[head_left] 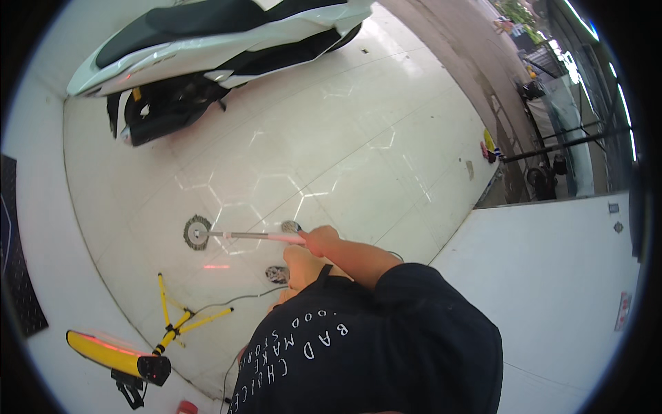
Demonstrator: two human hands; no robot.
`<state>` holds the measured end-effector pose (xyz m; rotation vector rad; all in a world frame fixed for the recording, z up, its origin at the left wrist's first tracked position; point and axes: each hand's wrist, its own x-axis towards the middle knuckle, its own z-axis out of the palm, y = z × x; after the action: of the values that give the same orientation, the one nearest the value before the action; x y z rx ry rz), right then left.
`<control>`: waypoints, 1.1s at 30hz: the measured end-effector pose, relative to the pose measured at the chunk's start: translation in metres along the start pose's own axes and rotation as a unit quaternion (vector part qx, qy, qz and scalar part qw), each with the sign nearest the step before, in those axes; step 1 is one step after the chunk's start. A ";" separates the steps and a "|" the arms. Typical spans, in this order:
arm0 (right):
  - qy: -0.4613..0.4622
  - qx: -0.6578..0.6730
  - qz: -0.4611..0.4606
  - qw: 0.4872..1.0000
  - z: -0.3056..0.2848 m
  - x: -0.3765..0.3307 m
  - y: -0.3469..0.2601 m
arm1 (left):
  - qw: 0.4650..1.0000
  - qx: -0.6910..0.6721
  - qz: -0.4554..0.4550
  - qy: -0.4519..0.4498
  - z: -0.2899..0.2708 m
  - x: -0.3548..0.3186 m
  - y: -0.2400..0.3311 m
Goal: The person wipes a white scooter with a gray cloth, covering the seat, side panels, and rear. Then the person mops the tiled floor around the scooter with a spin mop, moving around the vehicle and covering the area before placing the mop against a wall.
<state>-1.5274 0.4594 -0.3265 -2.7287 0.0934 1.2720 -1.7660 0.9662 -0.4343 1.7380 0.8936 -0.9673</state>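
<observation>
Glossy white tile floor (331, 138) w/ parked scooter (207, 41), prob. a showroom

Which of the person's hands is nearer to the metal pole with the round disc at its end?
Right. The right hand grips the near end of the metal pole, opposite the round disc. The left hand cannot be made out beside the dark shirt.

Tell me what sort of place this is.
Probably a scooter detailing or repair shop. A white scooter stands on a glossy white tiled floor, a yellow work lamp on a tripod glows nearby, and the right hand holds a long-handled tool.
</observation>
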 end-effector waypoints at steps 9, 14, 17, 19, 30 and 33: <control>-0.032 0.089 0.109 0.990 0.063 -0.131 0.221 | 0.995 -0.092 0.018 0.026 0.069 -0.031 0.074; -0.062 0.065 0.121 0.988 0.037 -0.140 0.279 | 0.992 -0.090 -0.052 0.066 0.161 -0.074 0.070; -0.048 0.034 0.094 0.994 0.001 -0.096 0.308 | 0.993 -0.045 -0.089 0.066 0.228 -0.130 0.048; -0.036 0.026 0.060 0.997 -0.029 -0.038 0.307 | 0.990 -0.055 -0.117 0.060 0.255 -0.152 0.045; -0.017 0.052 -0.006 0.999 -0.074 0.127 0.216 | 0.970 -0.174 -0.132 0.108 0.255 -0.194 0.042; -0.109 0.007 0.036 0.993 -0.013 0.007 0.263 | 0.959 -0.210 -0.169 0.089 0.247 -0.183 0.024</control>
<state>-1.5419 0.1970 -0.3472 -2.5758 0.1787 1.5717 -1.8774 0.6994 -0.3274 1.3448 1.4346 -0.7660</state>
